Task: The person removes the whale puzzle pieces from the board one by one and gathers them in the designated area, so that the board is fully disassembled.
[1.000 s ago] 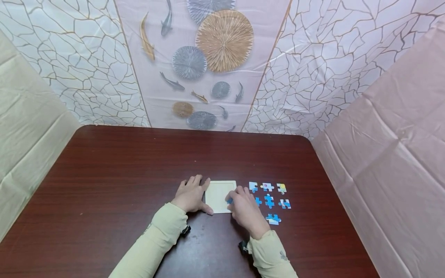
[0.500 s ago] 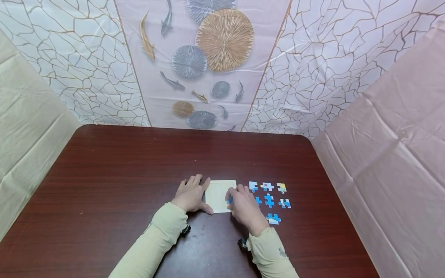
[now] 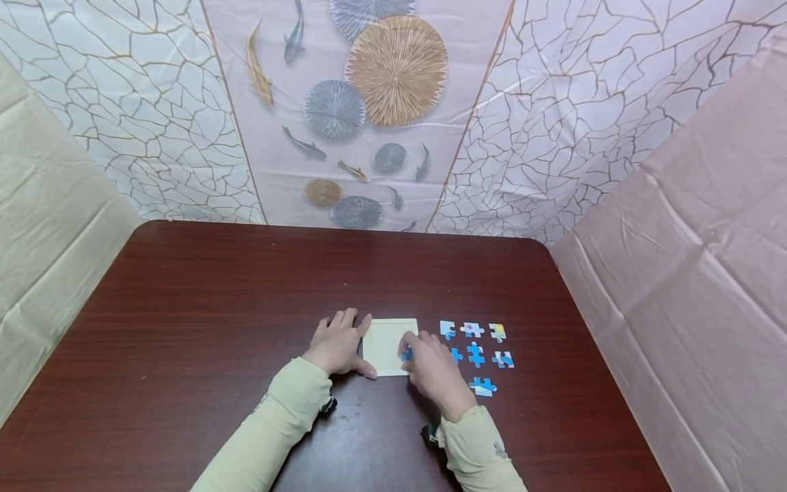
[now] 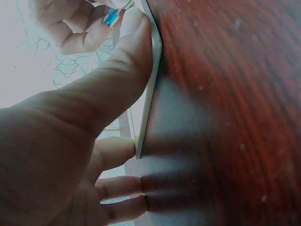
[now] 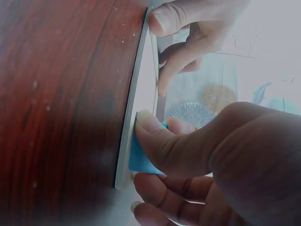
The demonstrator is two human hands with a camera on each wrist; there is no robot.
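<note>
A pale, square puzzle tray (image 3: 382,345) lies flat on the table, its raised rim showing at the far side. My left hand (image 3: 335,347) rests spread along the tray's left side, thumb on the near edge and index finger by the far left corner. Over the tray's right part, my right hand (image 3: 435,372) pinches a blue jigsaw piece (image 3: 406,354) between thumb and fingers. In the right wrist view that blue piece (image 5: 142,157) stands close against the tray at its near right corner; whether it lies fully flat is hidden by the thumb (image 5: 153,129).
To the right of the tray lie several loose jigsaw pieces (image 3: 476,354) in rough rows, blue and white with some yellow. One blue piece (image 3: 456,355) is partly covered by the right hand. Patterned cloth (image 3: 344,164) hangs behind the dark red table (image 3: 215,328).
The right hand has shifted only very slightly over the tray's right part, still pinching the blue jigsaw piece. The left hand and the loose pieces have stayed in place.
</note>
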